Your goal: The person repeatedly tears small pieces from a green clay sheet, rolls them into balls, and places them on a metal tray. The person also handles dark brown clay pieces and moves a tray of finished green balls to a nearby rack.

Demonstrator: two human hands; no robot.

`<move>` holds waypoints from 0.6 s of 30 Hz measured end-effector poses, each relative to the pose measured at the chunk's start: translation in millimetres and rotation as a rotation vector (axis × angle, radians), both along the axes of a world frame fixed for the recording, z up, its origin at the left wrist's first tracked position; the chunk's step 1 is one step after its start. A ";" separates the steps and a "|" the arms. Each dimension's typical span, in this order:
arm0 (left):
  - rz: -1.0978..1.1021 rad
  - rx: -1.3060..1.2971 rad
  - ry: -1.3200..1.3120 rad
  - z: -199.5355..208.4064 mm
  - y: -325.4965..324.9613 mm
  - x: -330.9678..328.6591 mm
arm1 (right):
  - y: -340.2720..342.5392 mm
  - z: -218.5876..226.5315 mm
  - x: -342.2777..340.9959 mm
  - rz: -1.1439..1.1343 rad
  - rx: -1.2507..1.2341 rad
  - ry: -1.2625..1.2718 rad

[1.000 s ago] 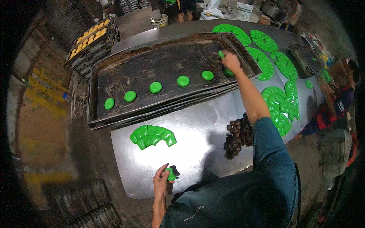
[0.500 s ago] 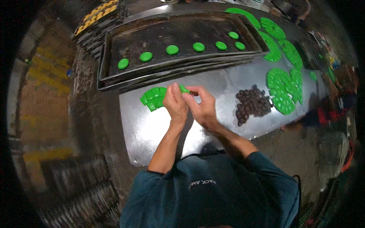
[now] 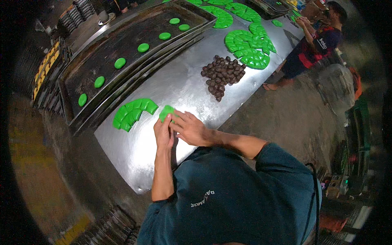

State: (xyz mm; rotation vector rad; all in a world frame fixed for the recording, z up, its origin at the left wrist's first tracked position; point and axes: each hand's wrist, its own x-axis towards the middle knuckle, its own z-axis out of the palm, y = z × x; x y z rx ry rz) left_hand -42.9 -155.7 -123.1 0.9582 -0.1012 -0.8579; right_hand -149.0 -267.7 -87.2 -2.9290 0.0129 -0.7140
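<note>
My left hand [image 3: 164, 134] is closed around a small flattened piece of green dough [image 3: 166, 111] above the metal table. Across it reaches my right hand [image 3: 192, 130], its fingers stretched out and slightly apart, their tips against the dough and the left fingers. Just left of my hands lies a curved strip of green dough [image 3: 132, 113], scored into segments. A pile of dark brown balls [image 3: 222, 75] sits farther off to the right. Smooth green dough rounds [image 3: 119, 63] stand in a row in the black baking tray [image 3: 134, 77] at the far left.
More scored green dough sheets [image 3: 249, 47] cover the far right of the metal table [image 3: 183, 87]. Stacked trays holding yellow pieces [image 3: 47, 67] stand at the left. Another person [image 3: 320, 43] works beyond the table's right side. A second dark tray [image 3: 269, 8] is at the far end.
The view has turned, so the table now slants up to the right. My right fingers have moved from a pinch to lying stretched against the dough. The dark ball glimpsed there no longer shows.
</note>
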 end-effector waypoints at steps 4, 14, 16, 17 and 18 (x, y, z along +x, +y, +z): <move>-0.131 0.482 -0.313 2.1 7.4 9.7 | -99.5 -6.1 -9.6 -0.250 0.166 0.406; -0.032 0.302 -0.083 3.8 -52.3 23.5 | -234.5 -11.9 -46.3 -0.387 0.201 0.193; -0.015 0.152 0.060 2.5 -69.3 21.4 | -219.2 1.5 -30.2 -0.536 0.761 -0.002; -0.023 0.120 0.084 1.8 -79.8 19.0 | -202.1 5.8 -23.6 -0.423 0.952 -0.026; 0.015 0.077 0.125 11.3 -92.1 13.6 | -184.4 10.0 -15.3 -0.304 1.134 -0.056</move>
